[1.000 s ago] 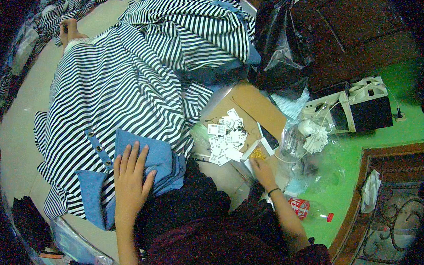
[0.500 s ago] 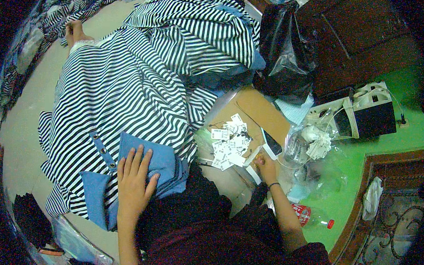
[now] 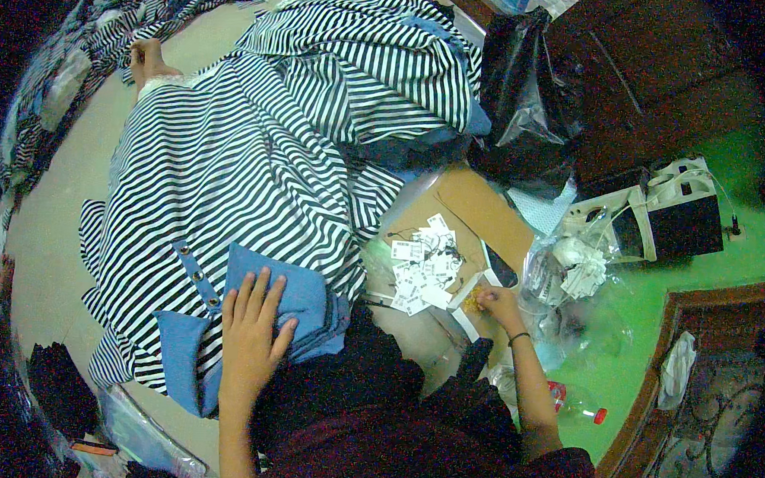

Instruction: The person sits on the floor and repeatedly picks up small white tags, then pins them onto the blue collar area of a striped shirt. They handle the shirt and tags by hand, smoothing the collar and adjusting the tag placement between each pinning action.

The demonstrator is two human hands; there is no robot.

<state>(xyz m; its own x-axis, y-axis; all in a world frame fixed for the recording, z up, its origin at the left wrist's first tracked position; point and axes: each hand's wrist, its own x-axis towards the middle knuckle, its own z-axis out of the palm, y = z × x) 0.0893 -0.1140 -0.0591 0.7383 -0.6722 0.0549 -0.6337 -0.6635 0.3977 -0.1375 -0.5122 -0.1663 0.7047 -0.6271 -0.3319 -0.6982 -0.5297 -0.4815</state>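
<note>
A black-and-white striped garment (image 3: 230,179) with blue parts spreads over my lap. My left hand (image 3: 255,327) lies flat on its blue folded cloth (image 3: 306,300), fingers stretched out. On the right, my right hand (image 3: 502,306) is at a small white box (image 3: 466,323) with tiny gold-coloured pieces (image 3: 473,300) in it. Its fingers are pinched together at the box's edge; what they hold, if anything, is too small to make out. Left of the box lies a heap of white paper tags (image 3: 424,267) with dark strings, on a brown cardboard piece (image 3: 486,211).
A dark phone-like object (image 3: 500,267) lies beside the box. Crumpled clear plastic (image 3: 562,274), a bottle with a red cap (image 3: 577,403) and a white-and-black device (image 3: 661,215) are at the right. A black plastic bag (image 3: 528,99) stands behind. More striped cloth (image 3: 117,26) is piled far left.
The whole view has shifted slightly. My right fingers have drawn a little back to the right, so more of the gold-coloured pieces shows. My left hand stays flat on the blue cloth.
</note>
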